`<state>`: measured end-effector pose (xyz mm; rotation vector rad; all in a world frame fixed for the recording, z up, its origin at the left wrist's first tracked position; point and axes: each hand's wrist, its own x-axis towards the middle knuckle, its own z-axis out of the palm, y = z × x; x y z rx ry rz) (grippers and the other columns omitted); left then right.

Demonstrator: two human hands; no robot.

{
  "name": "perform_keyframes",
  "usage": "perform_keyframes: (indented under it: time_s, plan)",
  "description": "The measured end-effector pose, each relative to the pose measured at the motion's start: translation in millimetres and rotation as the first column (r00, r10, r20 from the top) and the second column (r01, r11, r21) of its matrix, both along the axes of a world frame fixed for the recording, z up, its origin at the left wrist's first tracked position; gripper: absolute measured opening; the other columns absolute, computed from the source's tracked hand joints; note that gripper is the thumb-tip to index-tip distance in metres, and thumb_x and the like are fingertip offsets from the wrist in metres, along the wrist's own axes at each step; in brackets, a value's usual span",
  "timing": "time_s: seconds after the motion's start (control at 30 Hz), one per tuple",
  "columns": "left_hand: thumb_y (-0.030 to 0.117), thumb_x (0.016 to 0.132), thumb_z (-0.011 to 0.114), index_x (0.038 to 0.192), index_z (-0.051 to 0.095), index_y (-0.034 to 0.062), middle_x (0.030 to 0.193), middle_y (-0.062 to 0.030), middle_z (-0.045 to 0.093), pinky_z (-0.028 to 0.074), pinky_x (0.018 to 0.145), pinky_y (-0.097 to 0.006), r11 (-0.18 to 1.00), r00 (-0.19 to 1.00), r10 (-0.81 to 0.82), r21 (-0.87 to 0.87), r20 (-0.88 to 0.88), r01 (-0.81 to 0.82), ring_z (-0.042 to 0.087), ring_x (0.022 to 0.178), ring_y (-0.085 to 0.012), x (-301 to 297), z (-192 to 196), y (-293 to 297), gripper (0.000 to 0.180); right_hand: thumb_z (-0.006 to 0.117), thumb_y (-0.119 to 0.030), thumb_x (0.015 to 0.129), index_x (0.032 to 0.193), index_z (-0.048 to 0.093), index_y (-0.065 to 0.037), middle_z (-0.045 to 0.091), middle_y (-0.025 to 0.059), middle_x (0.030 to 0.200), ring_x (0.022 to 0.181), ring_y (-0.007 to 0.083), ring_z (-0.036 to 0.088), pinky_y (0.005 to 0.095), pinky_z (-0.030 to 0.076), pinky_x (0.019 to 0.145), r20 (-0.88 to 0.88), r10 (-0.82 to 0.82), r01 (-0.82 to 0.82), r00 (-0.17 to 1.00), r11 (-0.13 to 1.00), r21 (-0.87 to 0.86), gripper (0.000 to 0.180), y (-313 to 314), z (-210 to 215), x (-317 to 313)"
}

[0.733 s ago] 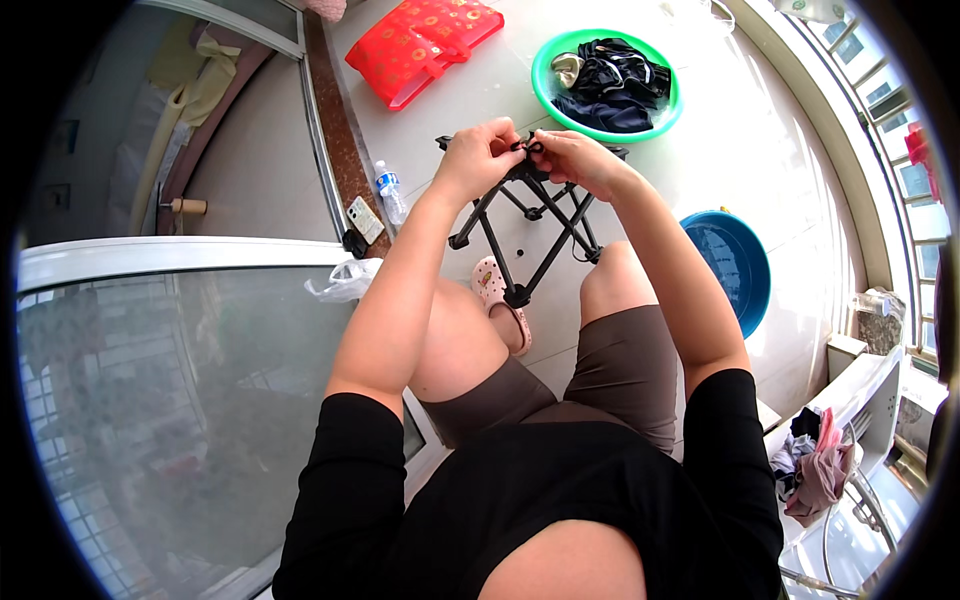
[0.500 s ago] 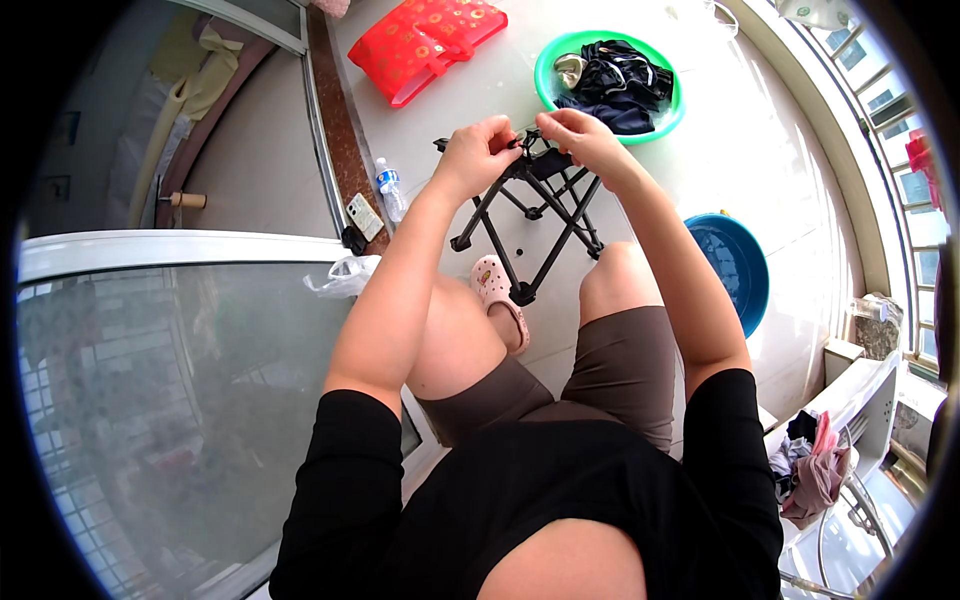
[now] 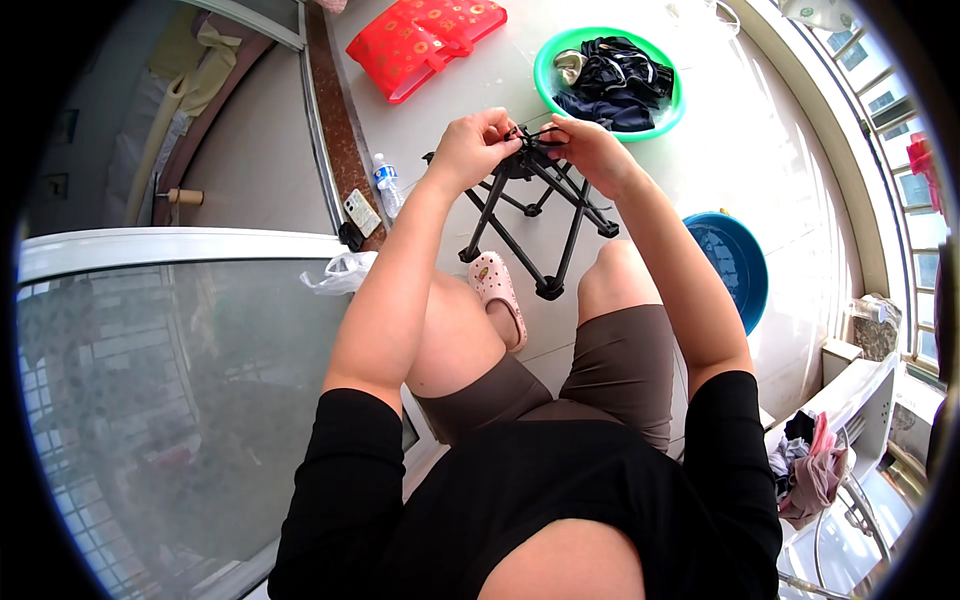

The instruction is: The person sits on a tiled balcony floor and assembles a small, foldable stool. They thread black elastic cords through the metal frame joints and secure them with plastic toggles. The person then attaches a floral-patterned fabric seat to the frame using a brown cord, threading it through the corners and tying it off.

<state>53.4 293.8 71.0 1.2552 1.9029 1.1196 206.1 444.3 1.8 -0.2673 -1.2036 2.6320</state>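
Note:
A black folding stool frame (image 3: 517,167) with crossed legs and knobby feet is in front of my knees, tilted. Above it, my left hand (image 3: 478,152) has thumb and fingers pinched together at a thin black cord (image 3: 540,132). Facing it from the other side, my right hand (image 3: 590,156) also pinches the cord, close to the top of the frame. Fingertips of both hands nearly meet there, and the cord's exact path between them is too small to make out.
Beyond the frame sits a green basin (image 3: 679,105) with dark clothes; a blue basin (image 3: 742,262) is at the right. A red bag (image 3: 405,55) lies far left. A water bottle (image 3: 387,182) and a phone (image 3: 362,213) are beside the glass door (image 3: 190,400).
The stool frame has turned and shifted, its near feet now further right. My right hand has moved slightly down, and more of the black cord shows between my hands.

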Motion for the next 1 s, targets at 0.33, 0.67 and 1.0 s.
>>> perform_keyframes:
  time_s: [0.33,0.67,1.0]
  plan:
    - [-0.001,0.085,0.069,0.075,0.047,0.0045,0.092,-0.0043,0.068,0.052,0.071,-0.022,0.997,0.997,0.059,-0.046,0.052,-0.056,0.063,0.076,-0.0082,-7,1,-5,0.025,0.068,-0.051,0.089,0.059,0.055,-0.006,0.045,-0.0046,0.056,0.055,0.0092,0.038,0.0305,0.032,0.052,0.335,-0.131,-0.281,0.933,0.316,0.906,0.055,38,39,22]
    - [0.007,0.093,0.064,0.082,0.052,0.0091,0.102,-0.0103,0.071,0.055,0.086,-0.03,0.983,0.874,0.162,-0.001,0.459,-0.181,0.068,0.089,-0.015,-21,-2,-4,0.016,0.057,-0.034,0.1,0.086,0.069,-0.005,0.037,-0.0085,0.057,0.055,0.0057,0.039,0.0274,0.035,0.055,0.074,-0.02,-0.011,0.997,0.917,0.399,0.034,40,37,15]
    - [0.023,0.1,0.057,0.094,0.058,0.013,0.103,-0.0046,0.069,0.048,0.085,-0.03,0.923,0.716,0.326,-0.045,0.617,-0.381,0.064,0.093,-0.0139,-24,-7,-1,0.012,0.047,-0.035,0.104,0.088,0.064,-0.008,0.059,0.0021,0.095,0.089,0.0115,0.054,0.0269,0.041,0.089,-0.133,-0.147,0.177,0.98,0.951,0.253,0.036,30,57,16]
